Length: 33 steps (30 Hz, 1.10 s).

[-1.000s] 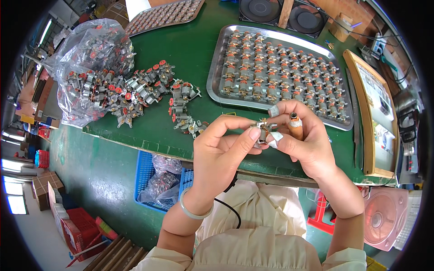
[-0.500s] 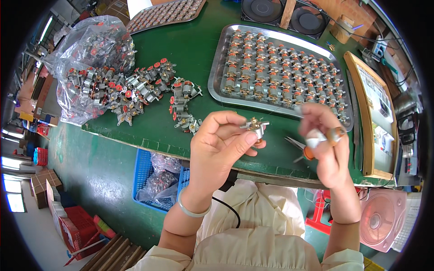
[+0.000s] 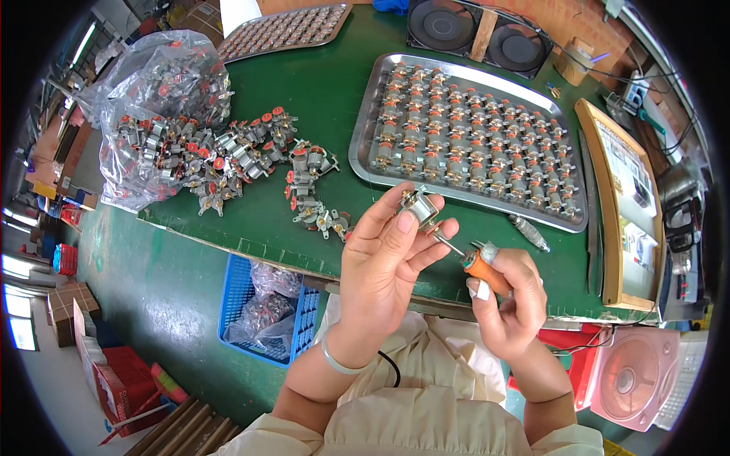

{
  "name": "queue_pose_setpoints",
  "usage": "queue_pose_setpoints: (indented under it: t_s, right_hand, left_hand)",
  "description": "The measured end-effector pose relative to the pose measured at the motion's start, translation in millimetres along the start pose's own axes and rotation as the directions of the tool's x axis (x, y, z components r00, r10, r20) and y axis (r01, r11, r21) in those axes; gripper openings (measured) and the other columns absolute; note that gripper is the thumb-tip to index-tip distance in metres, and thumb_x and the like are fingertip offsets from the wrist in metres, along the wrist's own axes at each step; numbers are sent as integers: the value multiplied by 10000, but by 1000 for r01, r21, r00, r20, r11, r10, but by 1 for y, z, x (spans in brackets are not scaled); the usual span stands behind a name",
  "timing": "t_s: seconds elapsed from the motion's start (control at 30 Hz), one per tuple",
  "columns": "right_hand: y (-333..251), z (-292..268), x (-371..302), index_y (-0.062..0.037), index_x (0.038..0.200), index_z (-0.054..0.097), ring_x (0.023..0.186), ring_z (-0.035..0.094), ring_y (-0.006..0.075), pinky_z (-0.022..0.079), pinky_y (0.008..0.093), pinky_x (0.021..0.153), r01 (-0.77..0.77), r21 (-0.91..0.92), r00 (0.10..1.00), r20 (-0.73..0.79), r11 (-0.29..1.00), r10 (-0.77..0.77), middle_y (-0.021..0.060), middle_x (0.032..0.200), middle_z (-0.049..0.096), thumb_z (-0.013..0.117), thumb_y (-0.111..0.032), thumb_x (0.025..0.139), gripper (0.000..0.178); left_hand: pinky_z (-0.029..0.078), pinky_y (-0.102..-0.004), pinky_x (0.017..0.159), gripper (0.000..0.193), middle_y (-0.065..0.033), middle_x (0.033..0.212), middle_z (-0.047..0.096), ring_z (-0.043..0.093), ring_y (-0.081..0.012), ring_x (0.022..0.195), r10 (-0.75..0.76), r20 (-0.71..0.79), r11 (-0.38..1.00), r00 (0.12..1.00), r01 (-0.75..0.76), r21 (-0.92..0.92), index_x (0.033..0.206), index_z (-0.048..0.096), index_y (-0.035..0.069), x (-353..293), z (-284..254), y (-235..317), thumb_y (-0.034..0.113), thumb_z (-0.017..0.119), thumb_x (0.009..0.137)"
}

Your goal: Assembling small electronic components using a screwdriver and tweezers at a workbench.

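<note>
My left hand [image 3: 380, 266] is closed on a small silver metal component [image 3: 420, 208] with side tabs, pinched between thumb and fingers and tilted. My right hand [image 3: 513, 304] grips an orange-handled screwdriver [image 3: 485, 272], with white wrapping on some fingertips. Its thin shaft points up and left to the lower end of the component; whether the tip touches is hard to tell. Beyond my hands lies a metal tray [image 3: 365, 163] filled with rows of similar components with red-orange parts. To the left, a loose pile of such components [image 3: 236, 152] spills from a clear plastic bag [image 3: 125, 171].
A second filled tray [image 3: 285, 34] stands at the back left. A grey cylindrical piece [image 3: 530, 232] lies near the tray's front edge. Two black round fans [image 3: 479, 34] stand behind, and a wooden-framed panel [image 3: 623, 205] at the right. Below the table are a blue crate [image 3: 236, 304] and a pink fan [image 3: 635, 372].
My right hand has moved left and down, bringing the screwdriver's shaft to the component. My left hand has tilted the component. The pointed metal tool on the table no longer shows clearly.
</note>
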State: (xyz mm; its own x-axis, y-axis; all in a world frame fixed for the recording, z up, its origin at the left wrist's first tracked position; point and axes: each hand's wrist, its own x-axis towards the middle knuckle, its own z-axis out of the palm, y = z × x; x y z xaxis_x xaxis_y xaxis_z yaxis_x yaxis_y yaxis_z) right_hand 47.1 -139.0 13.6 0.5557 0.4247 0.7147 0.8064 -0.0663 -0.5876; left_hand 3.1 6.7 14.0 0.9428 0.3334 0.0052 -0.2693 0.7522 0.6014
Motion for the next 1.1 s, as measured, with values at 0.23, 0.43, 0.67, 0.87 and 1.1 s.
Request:
queue_pose_setpoints:
  t_s: [0.23, 0.43, 0.67, 0.87, 1.1]
  right_hand:
    - [-16, 9, -12, 50, 1075, 471, 548, 481, 117, 420, 225, 481, -496, 463, 839, 37, 734, 543, 115, 821, 549, 533, -69, 837, 274]
    - [-4, -4, -7, 22, 1054, 478, 425, 330, 58, 312, 200, 384, -639, 763, 598, 570, -94, 564, 46, 603, 460, 415, -268, 911, 330]
    - [-13, 0, -12, -8, 1058, 355, 691, 475, 82, 424, 216, 634, -481, 510, 863, 136, 713, 486, 38, 816, 480, 570, -66, 792, 347]
    - [-3, -11, -17, 6, 1018, 395, 496, 406, 92, 367, 220, 423, -683, 726, 549, 579, -76, 602, 45, 704, 453, 537, -233, 845, 327]
    - [-18, -4, -7, 41, 944, 499, 404, 346, 94, 328, 236, 391, -651, 538, 720, 212, 535, 661, 58, 526, 435, 338, -359, 924, 431]
  left_hand:
    - [526, -302, 744, 346, -162, 1087, 543, 593, -261, 918, 135, -26, 991, 991, -135, 3, 1201, 402, 18, 0, 4, -8, 101, 482, 874]
    - [521, -352, 755, 313, -191, 1041, 556, 596, -299, 892, 391, 114, 882, 913, -407, 237, 1148, 430, -47, -6, 4, -10, 16, 497, 849]
    - [507, -352, 782, 301, -207, 1065, 541, 581, -307, 926, 477, 216, 806, 852, -522, 279, 1141, 439, -64, -13, 7, -12, -23, 481, 845]
    - [506, -360, 787, 323, -208, 1068, 540, 577, -310, 934, 446, 200, 846, 873, -484, 223, 1160, 425, -52, -16, 10, -8, -12, 488, 845]
    - [506, -386, 793, 326, -206, 1063, 541, 574, -309, 938, 408, 143, 887, 902, -428, 172, 1163, 425, -47, -15, 11, -7, -9, 487, 846]
